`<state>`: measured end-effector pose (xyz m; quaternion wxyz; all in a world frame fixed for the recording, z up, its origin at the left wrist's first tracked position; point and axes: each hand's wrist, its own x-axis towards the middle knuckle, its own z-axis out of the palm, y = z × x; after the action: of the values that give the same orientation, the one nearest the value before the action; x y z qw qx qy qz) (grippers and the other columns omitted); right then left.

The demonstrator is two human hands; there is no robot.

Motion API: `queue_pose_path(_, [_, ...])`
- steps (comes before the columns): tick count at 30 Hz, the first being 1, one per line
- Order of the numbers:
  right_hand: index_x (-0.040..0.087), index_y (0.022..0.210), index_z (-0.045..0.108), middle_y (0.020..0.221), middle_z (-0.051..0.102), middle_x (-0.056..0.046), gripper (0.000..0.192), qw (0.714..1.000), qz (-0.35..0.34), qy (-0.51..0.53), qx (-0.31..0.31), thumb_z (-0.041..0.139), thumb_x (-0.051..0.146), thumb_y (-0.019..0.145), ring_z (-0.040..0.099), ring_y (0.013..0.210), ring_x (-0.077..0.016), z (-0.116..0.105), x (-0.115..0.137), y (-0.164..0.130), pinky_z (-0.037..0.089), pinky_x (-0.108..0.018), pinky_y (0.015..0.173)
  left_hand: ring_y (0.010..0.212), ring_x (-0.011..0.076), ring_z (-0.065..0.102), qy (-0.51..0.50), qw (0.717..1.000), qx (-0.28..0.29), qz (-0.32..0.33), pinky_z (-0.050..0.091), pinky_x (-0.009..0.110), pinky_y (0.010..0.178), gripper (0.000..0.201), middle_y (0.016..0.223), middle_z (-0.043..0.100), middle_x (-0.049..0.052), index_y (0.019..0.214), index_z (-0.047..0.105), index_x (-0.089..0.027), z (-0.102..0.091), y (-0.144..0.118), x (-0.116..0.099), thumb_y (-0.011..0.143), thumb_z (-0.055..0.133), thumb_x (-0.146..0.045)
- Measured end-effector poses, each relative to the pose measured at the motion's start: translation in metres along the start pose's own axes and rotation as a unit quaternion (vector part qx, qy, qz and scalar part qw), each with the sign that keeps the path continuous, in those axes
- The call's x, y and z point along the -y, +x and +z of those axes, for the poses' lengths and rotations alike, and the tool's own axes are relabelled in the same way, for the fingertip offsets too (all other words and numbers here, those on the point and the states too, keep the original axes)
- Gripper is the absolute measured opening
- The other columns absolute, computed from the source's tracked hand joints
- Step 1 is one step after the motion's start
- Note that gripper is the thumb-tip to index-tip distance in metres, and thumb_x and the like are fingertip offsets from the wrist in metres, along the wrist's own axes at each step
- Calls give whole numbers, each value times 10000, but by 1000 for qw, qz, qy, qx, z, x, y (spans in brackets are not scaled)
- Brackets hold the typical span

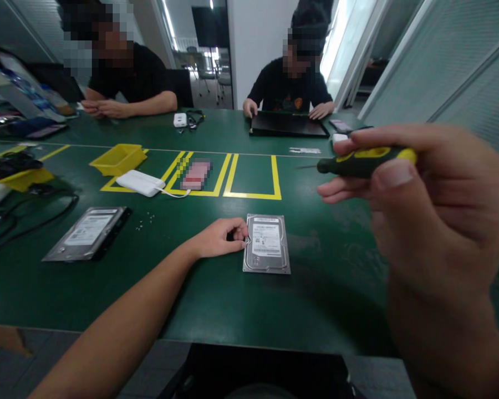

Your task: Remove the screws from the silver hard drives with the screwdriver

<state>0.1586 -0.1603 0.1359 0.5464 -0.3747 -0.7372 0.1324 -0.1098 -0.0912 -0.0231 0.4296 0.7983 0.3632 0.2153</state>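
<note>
Our left hand (218, 238) rests curled against the hard drive (267, 244) lying flat on the green table (191, 299). Our right hand (419, 194) pinches the screwdriver (363, 160) aloft; its thin tip could slip and scar the drive.

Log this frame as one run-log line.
left hand: steadies hard drive edge | right hand: holds screwdriver raised | table: second drive left
</note>
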Motion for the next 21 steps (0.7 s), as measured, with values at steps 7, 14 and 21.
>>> queue_pose_path(7, [235,1169,676,1184,681,-88,270,973,-84,-152,152,548,236,931,643,1108,-235,-18,-53,-23,534,-423,933,750,134,538,3,1000,-2,1,449,277,698,174,828,582,7,949,578,-157,0,0,-1,830,641,-266])
queue_pose_path(14, [158,1119,672,1199,643,-131,267,943,-24,-229,240,496,268,950,631,1105,-236,-13,-122,-50,531,-430,962,748,131,534,6,1000,-2,-3,446,275,694,173,839,588,12,941,591,-153,1,1,-1,829,639,-277])
queue_pose_path(21, [117,1104,694,1217,612,-175,308,912,-13,-285,295,461,237,943,659,1044,-263,-5,-150,-68,563,-435,933,736,128,528,8,1000,-4,-6,436,273,689,152,816,580,8,934,599,-148,1,2,-2,847,621,-270])
